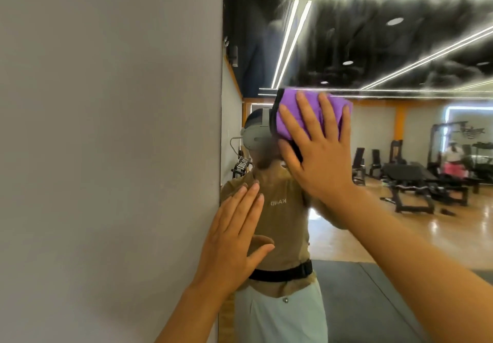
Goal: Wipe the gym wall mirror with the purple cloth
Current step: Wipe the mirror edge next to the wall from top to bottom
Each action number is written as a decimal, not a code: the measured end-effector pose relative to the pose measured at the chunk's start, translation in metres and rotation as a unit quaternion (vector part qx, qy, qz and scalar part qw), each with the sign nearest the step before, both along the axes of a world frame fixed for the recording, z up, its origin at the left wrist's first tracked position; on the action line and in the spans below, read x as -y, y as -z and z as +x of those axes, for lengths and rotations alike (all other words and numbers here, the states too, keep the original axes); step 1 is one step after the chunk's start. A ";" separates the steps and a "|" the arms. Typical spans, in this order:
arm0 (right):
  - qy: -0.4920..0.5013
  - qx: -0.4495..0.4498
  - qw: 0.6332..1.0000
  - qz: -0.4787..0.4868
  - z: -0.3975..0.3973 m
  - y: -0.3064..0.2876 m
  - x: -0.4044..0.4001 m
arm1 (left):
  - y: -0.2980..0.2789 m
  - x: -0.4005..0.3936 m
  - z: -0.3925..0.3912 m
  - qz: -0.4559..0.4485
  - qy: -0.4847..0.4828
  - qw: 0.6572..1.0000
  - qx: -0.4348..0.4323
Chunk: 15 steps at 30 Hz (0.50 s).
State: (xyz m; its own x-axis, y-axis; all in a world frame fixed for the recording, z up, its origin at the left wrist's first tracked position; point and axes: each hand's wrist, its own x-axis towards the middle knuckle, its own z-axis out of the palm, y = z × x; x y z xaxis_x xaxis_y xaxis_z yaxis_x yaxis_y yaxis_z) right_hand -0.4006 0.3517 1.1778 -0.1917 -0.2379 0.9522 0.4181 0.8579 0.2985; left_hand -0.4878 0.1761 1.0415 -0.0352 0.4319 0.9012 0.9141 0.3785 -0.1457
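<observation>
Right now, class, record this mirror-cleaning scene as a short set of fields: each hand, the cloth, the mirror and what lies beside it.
right hand: fingers spread flat, pressing the purple cloth against the wall mirror
left hand: open, flat, at the mirror's left edge
purple cloth: bunched under the fingers
wall mirror: streaky haze across its upper part
grey wall: adjoins the mirror's left edge

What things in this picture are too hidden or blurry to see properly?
- Purple cloth, head view: the right hand covers most of it, so its full shape is hidden.
- Mirror, head view: cut off by the top, right and bottom edges; its upper part is streaky.
- Left hand, head view: whether it touches the mirror or the grey wall cannot be told.
- Gym benches reflected far off: too small for detail.
</observation>
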 end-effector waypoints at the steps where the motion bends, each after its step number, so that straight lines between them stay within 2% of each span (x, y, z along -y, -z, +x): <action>1: -0.002 0.024 1.000 0.017 0.000 0.018 0.003 | 0.001 0.000 -0.002 0.009 0.002 1.000 0.004; 5: 0.008 0.145 0.984 0.104 0.008 0.085 0.007 | 0.005 0.001 -0.011 0.040 0.006 0.998 0.043; 9: 0.009 0.187 0.971 0.149 0.013 0.078 0.000 | 0.010 -0.001 -0.019 0.059 0.047 0.996 0.036; 11: 0.005 0.164 0.975 0.148 0.009 0.053 0.003 | 0.009 0.001 -0.020 0.064 0.052 0.996 0.037; 15: -0.004 0.032 0.998 0.054 -0.020 -0.023 0.022 | 0.009 0.003 -0.017 0.073 0.028 0.993 0.083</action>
